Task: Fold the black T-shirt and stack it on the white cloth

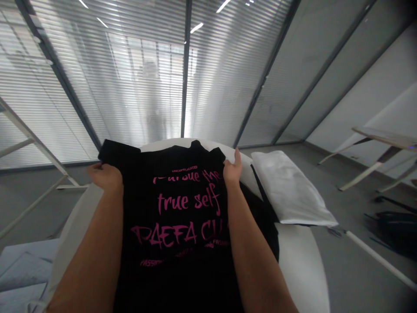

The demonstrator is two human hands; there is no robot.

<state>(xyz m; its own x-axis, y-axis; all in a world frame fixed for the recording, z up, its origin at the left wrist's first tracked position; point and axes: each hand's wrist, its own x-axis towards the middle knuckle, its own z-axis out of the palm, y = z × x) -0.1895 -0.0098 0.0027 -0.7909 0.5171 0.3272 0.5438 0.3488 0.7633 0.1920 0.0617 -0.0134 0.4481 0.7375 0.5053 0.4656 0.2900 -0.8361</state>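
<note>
As two bare hands grip a black T-shirt (176,226) by its sides, pink lettering reading "true self" faces up across its chest. The left hand (104,176) curls around the edge near the shoulder, its fingers closed on the cloth and partly hidden behind it. The right hand (233,170) clamps the opposite edge just below the other shoulder, with the thumb standing up. The hands are well apart, with the printed chest spread between them.

The T-shirt lies on a curved white table (301,261), its collar toward the far rim and its lower part running out of the frame toward the person. Just beside the right hand, a folded white cloth (289,189) rests on the same table, close to the T-shirt's dark edge.

Beyond the table, a glass wall with blinds (224,74) fills the background, and a blurred figure (155,125) shows behind it. A dark bag (394,230) sits on the gray floor (352,278) at right, near a white-legged table (381,148).
</note>
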